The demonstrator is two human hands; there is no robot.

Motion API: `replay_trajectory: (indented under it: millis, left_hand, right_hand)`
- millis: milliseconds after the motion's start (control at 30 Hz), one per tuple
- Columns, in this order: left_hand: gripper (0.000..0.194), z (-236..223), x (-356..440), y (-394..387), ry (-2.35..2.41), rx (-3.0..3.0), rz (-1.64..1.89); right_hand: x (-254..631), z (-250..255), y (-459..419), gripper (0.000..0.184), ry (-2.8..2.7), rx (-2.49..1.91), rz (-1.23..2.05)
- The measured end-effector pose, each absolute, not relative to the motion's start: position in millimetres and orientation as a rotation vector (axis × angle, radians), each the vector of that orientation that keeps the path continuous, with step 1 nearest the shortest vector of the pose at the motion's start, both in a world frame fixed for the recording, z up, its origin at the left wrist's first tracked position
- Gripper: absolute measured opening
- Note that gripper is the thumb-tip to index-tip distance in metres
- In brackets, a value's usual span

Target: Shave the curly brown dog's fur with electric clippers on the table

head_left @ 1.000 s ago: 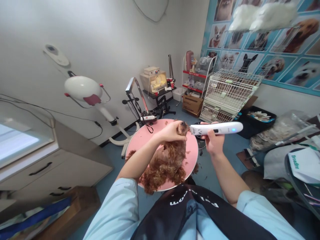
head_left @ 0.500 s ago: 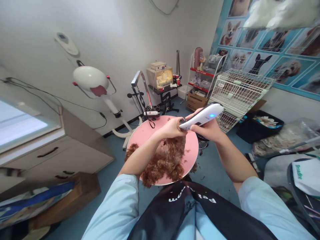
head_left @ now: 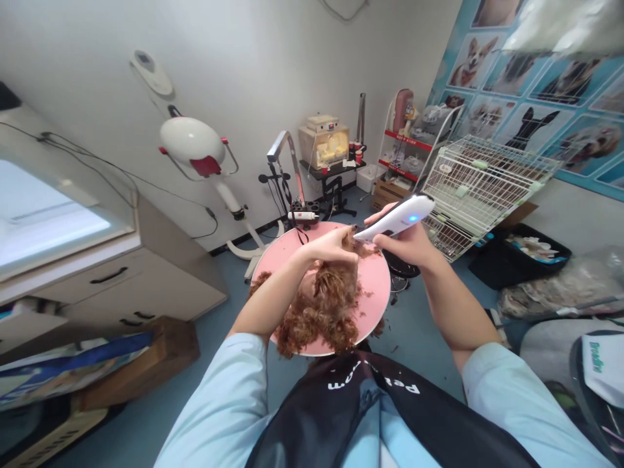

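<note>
A curly brown dog (head_left: 322, 302) is on the round pink grooming table (head_left: 374, 311), its body partly covered by my left forearm. My left hand (head_left: 331, 248) is closed around the dog's muzzle, which shows only in part between thumb and fingers. In my right hand (head_left: 407, 246) is a white hair clipper (head_left: 400, 216) with a blue light glowing on it. The clipper's blade end meets the muzzle right beside my left fingers; the exact contact is hidden. Loose brown clippings lie on the tabletop around the dog.
A grooming arm (head_left: 287, 159) rises behind the table, with a second white clipper (head_left: 302, 216) in a holder at its foot. A white dryer on a stand (head_left: 192, 142) is at left. Wire cages (head_left: 487, 185) and a black bin (head_left: 521, 257) stand at right.
The clipper has swung from lying level at the right of the muzzle to a slant against it, my right hand coming in closer. My left hand keeps its hold. More clippings lie beyond the muzzle.
</note>
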State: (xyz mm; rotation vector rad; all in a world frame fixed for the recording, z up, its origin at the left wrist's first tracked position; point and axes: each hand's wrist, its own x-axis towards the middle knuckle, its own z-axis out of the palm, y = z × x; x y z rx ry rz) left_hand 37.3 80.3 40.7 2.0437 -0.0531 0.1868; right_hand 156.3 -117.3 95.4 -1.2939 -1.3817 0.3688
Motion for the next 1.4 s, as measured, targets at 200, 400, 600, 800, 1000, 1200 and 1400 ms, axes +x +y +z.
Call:
replay_trajectory:
  millis: [200, 400, 600, 800, 1000, 1200, 1400]
  left_hand:
    - [0.063, 36, 53, 97, 0.086, 1.954, 0.039]
    - [0.057, 30, 61, 94, 0.144, 1.886, 0.019]
    - [0.063, 31, 55, 95, 0.208, 1.771, 0.031]
    - [0.062, 31, 47, 96, 0.268, 1.81, 0.063]
    - [0.063, 30, 37, 94, 0.226, 1.838, 0.112]
    - [0.073, 35, 33, 88, 0.237, 1.85, 0.139]
    - [0.076, 37, 31, 85, 0.243, 1.862, 0.179]
  right_hand:
    - [175, 97, -114, 0.05, -1.257, -1.239, 0.49]
    - [176, 94, -91, 0.033, -1.341, -1.482, 0.378]
    - [175, 85, -83, 0.032, -1.422, -1.49, 0.476]
    - [175, 89, -72, 0.03, -1.328, -1.431, 0.462]
    - [172, 92, -72, 0.029, -1.405, -1.423, 0.585]
    - [167, 98, -68, 0.031, -1.338, -1.459, 0.491]
    - [163, 95, -71, 0.034, -1.332, -1.437, 0.534]
